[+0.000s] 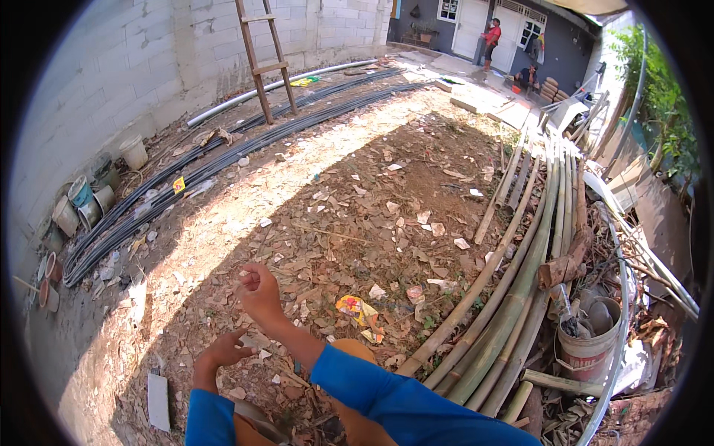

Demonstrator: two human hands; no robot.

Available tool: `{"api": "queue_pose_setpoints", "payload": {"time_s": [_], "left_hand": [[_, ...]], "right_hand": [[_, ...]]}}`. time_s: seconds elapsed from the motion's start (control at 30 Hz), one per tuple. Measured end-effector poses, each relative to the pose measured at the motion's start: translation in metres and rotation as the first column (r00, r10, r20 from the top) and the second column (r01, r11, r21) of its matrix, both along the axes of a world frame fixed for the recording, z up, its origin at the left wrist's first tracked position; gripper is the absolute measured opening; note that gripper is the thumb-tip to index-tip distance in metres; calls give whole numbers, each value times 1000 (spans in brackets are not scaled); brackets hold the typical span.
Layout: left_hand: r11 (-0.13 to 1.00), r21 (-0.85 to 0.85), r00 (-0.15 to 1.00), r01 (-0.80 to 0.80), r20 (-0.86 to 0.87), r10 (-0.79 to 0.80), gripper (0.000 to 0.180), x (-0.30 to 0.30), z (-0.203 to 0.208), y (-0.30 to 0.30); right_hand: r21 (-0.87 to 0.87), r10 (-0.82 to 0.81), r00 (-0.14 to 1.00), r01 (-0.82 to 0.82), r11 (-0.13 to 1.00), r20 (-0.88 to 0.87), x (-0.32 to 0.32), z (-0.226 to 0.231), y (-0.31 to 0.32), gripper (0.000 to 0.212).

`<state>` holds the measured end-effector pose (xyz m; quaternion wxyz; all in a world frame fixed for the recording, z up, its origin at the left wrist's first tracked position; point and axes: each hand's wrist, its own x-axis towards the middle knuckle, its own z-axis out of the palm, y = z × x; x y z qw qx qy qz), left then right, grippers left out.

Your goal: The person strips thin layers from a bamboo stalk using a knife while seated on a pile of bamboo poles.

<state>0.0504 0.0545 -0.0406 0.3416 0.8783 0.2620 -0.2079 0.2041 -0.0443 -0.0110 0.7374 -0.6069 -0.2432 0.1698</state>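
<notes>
Above leaf-littered ground (387, 215), my right hand (260, 296) is raised with its fingers curled round. Whether anything sits inside that curl cannot be made out. Lower and to its left, my left hand (222, 351) is held out with its fingers apart and nothing in them. Both arms wear blue sleeves (387, 394). Neither hand touches anything that I can see. A crumpled yellow wrapper (357, 310) lies to the right of my right hand, and a flat grey slab (158, 401) lies on the soil below and left of my left hand.
Long bamboo poles (520, 297) run along the right, beside a dirty bucket (587, 338). Dark bundled rods (193, 175) and several buckets (80, 192) line the block wall at left. A wooden ladder (262, 70) leans there. A person in red (491, 37) stands by the far house.
</notes>
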Motion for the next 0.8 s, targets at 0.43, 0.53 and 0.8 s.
{"api": "queue_pose_setpoints", "payload": {"time_s": [0.43,0.53,0.8], "left_hand": [[980,180,982,-87,183,54,81,-73,-14,36],[976,-3,970,-217,107,217,84,-74,7,22],[977,6,964,-214,163,210,83,-80,4,30]], "right_hand": [[-49,142,989,-143,988,-34,8,12,11,31],[-105,236,954,-220,970,183,24,2,14,26],[-774,688,602,-174,608,405,83,-89,24,41]]}}
